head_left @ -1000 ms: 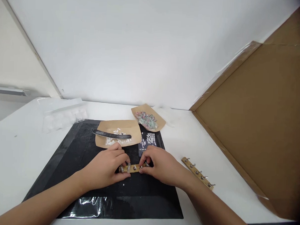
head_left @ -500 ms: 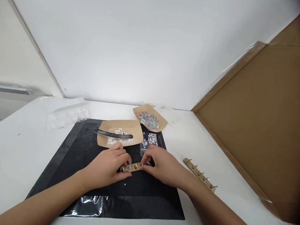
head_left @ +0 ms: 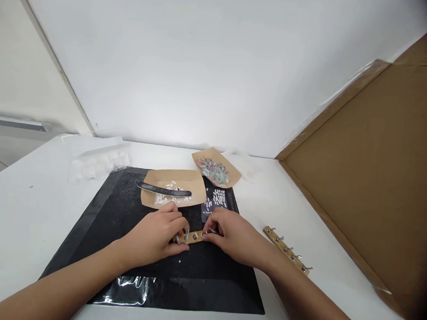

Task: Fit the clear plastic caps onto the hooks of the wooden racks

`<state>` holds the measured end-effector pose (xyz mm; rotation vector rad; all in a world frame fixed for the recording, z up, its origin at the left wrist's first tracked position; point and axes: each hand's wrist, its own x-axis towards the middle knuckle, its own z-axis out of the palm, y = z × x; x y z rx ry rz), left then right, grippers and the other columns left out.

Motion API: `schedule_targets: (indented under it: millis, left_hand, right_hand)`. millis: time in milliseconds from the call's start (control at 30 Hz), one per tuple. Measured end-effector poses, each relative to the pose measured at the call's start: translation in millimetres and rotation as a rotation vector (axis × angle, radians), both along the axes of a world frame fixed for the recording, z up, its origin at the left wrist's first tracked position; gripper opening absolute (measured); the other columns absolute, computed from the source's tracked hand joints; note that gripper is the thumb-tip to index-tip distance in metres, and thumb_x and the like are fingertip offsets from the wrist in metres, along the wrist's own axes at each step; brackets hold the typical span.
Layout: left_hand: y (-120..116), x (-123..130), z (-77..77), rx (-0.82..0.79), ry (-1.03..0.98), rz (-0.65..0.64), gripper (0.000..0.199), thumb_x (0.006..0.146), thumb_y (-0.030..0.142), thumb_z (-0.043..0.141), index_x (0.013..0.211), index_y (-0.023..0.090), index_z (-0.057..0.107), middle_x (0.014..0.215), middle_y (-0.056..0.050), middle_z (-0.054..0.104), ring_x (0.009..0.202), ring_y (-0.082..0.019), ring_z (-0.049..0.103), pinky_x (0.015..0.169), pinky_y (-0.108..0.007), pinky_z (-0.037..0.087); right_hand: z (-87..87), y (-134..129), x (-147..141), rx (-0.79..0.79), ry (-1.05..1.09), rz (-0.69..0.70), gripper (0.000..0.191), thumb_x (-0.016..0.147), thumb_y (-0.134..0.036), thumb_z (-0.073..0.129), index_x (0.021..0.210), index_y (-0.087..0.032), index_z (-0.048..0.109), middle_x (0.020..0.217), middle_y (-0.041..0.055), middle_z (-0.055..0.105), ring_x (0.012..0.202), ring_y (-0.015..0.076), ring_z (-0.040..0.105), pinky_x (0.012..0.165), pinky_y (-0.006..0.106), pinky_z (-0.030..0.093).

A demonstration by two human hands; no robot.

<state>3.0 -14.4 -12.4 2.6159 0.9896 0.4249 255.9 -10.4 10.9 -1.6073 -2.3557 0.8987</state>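
Note:
A narrow wooden strip (head_left: 197, 238) with round metal studs lies low over the black mat, between my two hands. My left hand (head_left: 161, 231) is closed round its left end, thumb along the near edge. Clear, nail-tip-like pieces (head_left: 186, 236) stand up by those fingers. At the strip's right end, my right hand (head_left: 226, 231) pinches thumb and forefinger together. Its fingers cover most of what they grip, and a small greyish piece shows beside them. A second wooden strip (head_left: 286, 250), with studs and thin upright pieces, rests on the white table to the right.
Beyond my hands, a cardboard tray (head_left: 195, 178) holds white bits, with a curved black nail file (head_left: 164, 190) across it. Another tray (head_left: 236, 176) holds small reddish and greenish packets. A dark card (head_left: 207, 216) bears white tabs. Clear plastic packaging (head_left: 95, 164) lies back left; cardboard (head_left: 365, 162) stands right.
The whole view has shifted slightly, so things appear a little farther right. Both hands keep nearly the same hold at the strip.

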Motion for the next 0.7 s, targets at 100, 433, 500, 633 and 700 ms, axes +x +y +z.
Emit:
schedule_targets:
  millis: [100,433,500,633,700]
  left_hand:
    - [-0.1,0.4,0.1,-0.012,-0.001,0.003,0.026,0.087,0.032,0.083,0.102,0.02,0.064,0.094,-0.004,0.068,0.095,-0.026,0.057,0.074,-0.033,0.045]
    - [-0.9,0.5,2.0,-0.047,0.025,0.017,0.025,0.09,0.035,0.08,0.102,0.021,0.064,0.096,-0.004,0.069,0.099,-0.027,0.057,0.077,-0.034,0.046]
    - [-1.0,0.4,1.4,-0.053,0.024,0.015,0.025,0.09,0.035,0.08,0.102,0.02,0.064,0.097,-0.004,0.069,0.1,-0.026,0.057,0.079,-0.035,0.047]
    - [-0.9,0.3,0.0,-0.065,0.014,0.02,0.026,0.089,0.036,0.081,0.101,0.021,0.064,0.097,-0.004,0.07,0.102,-0.027,0.057,0.081,-0.036,0.048]
    - [-0.8,0.2,-0.3,-0.06,0.012,0.023,0.026,0.089,0.035,0.081,0.102,0.021,0.065,0.097,-0.004,0.07,0.102,-0.027,0.057,0.082,-0.036,0.048]
  right_hand:
    - [1.5,0.0,-1.4,0.002,-0.003,-0.004,0.003,0.087,-0.023,0.078,0.089,-0.024,0.076,0.093,0.0011,0.067,0.081,0.0173,0.062,0.068,0.029,0.042]
    - [-1.4,3.6,-0.3,-0.02,0.015,0.012,0.007,0.085,-0.027,0.081,0.088,-0.024,0.076,0.091,0.0003,0.065,0.083,0.0173,0.061,0.069,0.028,0.041]
    - [-1.6,4.2,-0.4,-0.026,0.019,0.013,0.009,0.085,-0.027,0.082,0.088,-0.024,0.075,0.092,0.0004,0.065,0.084,0.0173,0.061,0.069,0.027,0.041]
    - [-1.7,4.6,-1.0,-0.038,0.023,0.017,0.011,0.084,-0.026,0.084,0.087,-0.023,0.074,0.092,0.0007,0.065,0.085,0.0173,0.061,0.069,0.027,0.041]
    - [-2.5,4.8,-0.6,-0.039,0.027,0.015,0.01,0.084,-0.026,0.084,0.087,-0.023,0.074,0.092,0.0007,0.065,0.084,0.0171,0.061,0.069,0.027,0.041]
